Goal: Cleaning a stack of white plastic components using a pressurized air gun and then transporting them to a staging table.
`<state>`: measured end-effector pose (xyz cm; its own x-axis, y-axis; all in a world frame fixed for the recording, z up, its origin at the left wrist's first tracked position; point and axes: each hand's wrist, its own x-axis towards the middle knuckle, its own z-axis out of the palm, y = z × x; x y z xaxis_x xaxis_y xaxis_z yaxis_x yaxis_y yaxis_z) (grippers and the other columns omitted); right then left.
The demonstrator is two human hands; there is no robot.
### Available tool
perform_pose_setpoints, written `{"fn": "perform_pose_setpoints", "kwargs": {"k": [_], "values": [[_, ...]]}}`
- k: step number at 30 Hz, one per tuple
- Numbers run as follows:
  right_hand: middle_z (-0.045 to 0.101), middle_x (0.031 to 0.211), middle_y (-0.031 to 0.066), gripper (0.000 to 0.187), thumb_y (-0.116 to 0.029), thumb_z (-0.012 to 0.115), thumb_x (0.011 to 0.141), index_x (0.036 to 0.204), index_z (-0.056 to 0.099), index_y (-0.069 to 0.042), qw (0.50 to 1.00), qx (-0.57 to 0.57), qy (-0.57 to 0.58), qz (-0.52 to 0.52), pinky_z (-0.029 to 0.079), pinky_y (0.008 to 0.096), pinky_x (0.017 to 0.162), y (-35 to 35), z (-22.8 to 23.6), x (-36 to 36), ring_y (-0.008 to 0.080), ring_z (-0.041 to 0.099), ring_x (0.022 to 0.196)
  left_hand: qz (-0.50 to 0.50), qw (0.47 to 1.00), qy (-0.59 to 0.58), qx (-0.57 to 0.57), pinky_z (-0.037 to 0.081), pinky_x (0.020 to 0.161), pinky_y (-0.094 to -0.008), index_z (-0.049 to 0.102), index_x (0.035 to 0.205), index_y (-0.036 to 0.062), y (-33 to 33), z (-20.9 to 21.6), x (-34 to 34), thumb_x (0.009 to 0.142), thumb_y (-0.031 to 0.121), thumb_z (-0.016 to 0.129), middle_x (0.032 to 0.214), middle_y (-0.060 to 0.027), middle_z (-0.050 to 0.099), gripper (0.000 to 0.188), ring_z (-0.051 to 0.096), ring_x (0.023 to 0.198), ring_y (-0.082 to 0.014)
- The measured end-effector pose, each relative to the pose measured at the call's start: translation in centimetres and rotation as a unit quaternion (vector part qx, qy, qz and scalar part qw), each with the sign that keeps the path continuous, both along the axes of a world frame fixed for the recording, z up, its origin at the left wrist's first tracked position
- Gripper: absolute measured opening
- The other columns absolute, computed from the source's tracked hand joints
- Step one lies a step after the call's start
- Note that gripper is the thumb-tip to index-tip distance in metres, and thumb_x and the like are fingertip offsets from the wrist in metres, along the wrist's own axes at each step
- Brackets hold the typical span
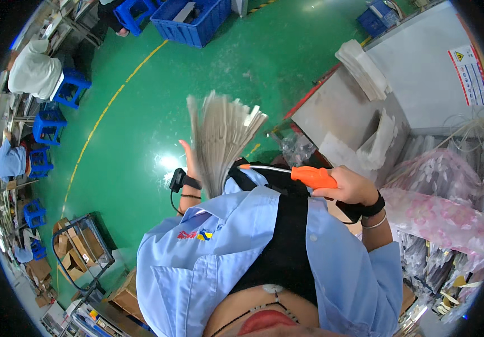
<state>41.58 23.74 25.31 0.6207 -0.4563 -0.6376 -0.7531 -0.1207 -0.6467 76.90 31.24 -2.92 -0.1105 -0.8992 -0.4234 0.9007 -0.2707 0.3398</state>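
Hands well apart, both up in front of the blue jacket [228, 224]. Left hand [190, 163] is at the left edge of a thick bundle of thin pale sheets [223, 137], thumb upright and clear of it; the fingers go out of sight behind, so how tightly they close, cannot tell. Bundle is held up over the green floor [124, 151], roughly upright, top ends fanned out and a bit blurred, lower end narrowing close to the jacket.

Right hand [356, 188] is clamped on an orange-handled tool [316, 177]; its thin metal shaft points left and ends in an orange tip beside the bundle's lower right side. Tip contact with the sheets: cannot tell.

Step in hand, as judged: sheets spread on the left, tool at the ready on the right. Next move probably calls for a steady left hold so loose sheets don't slip, plus fine control of the tip, keeping it off the jacket.

To the right, grey desk [331, 101] with red edge carries more pale sheets [362, 70], piled and crumpled. Clear plastic bag [298, 149] at its near corner; pink floral plastic wrap [438, 216] just beyond the right wrist.
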Motion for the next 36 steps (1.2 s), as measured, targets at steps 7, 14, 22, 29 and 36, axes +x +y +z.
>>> {"fn": "perform_pose_setpoints", "kwargs": {"k": [7, 14, 22, 29, 36], "values": [[0.059, 0.067, 0.0216, 0.038, -0.038, 0.066, 0.084, 0.087, 0.061, -0.001, 0.995, -0.088, -0.041, -0.018, 0.044, 0.0404, 0.058, 0.5, -2.3, -1.1, 0.0393, 0.059, 0.065, -0.004, 1.000, -0.019, -0.003, 0.039, 0.104, -0.0454, 0.031, 0.143, 0.0069, -0.2, -0.2, -0.2, 0.091, 0.068, 0.024, 0.140, -0.0132, 0.044, 0.081, 0.048, 0.123, -0.0305], [0.059, 0.066, 0.0170, 0.034, -0.033, 0.066, 0.083, 0.095, 0.061, -0.001, 0.999, -0.017, -0.034, -0.019, 0.043, 0.0375, 0.058, 0.5, -1.2, -0.1, 0.0320, 0.058, 0.060, -0.013, 0.999, -0.031, 0.000, 0.040, 0.104, -0.0448, 0.032, 0.143, 0.0067, -0.6, 0.2, -0.1, 0.091, 0.068, 0.025, 0.139, -0.0129, 0.044, 0.080, 0.048, 0.123, -0.0302], [0.062, 0.072, 0.0209, 0.037, -0.037, 0.067, 0.083, 0.096, 0.063, -0.003, 0.999, -0.002, -0.032, -0.022, 0.044, 0.0421, 0.061, 0.5, -1.4, -0.5, 0.0393, 0.060, 0.069, -0.027, 0.999, -0.035, 0.001, 0.040, 0.103, -0.0440, 0.033, 0.142, 0.0065, -1.1, 0.4, -0.8, 0.092, 0.067, 0.025, 0.139, -0.0126, 0.045, 0.079, 0.048, 0.123, -0.0298], [0.057, 0.062, 0.0115, 0.031, -0.031, 0.066, 0.084, 0.093, 0.060, -0.002, 0.998, -0.036, -0.040, -0.022, 0.042, 0.0343, 0.056, 0.1, -2.1, -0.6, 0.0260, 0.052, 0.054, -0.030, 0.999, -0.046, -0.003, 0.040, 0.103, -0.0434, 0.034, 0.142, 0.0064, -1.4, 0.7, -0.8, 0.092, 0.066, 0.026, 0.139, -0.0123, 0.045, 0.079, 0.049, 0.122, -0.0294], [0.059, 0.067, 0.0148, 0.031, -0.031, 0.066, 0.084, 0.096, 0.061, -0.003, 0.996, -0.092, -0.014, -0.013, 0.043, 0.0359, 0.059, 0.0, -2.7, -1.1, 0.0305, 0.057, 0.061, -0.030, 0.998, -0.059, -0.006, 0.041, 0.103, -0.0428, 0.034, 0.142, 0.0062, -1.6, 1.3, -0.9, 0.092, 0.066, 0.026, 0.138, -0.0121, 0.046, 0.078, 0.049, 0.122, -0.0291]]}}
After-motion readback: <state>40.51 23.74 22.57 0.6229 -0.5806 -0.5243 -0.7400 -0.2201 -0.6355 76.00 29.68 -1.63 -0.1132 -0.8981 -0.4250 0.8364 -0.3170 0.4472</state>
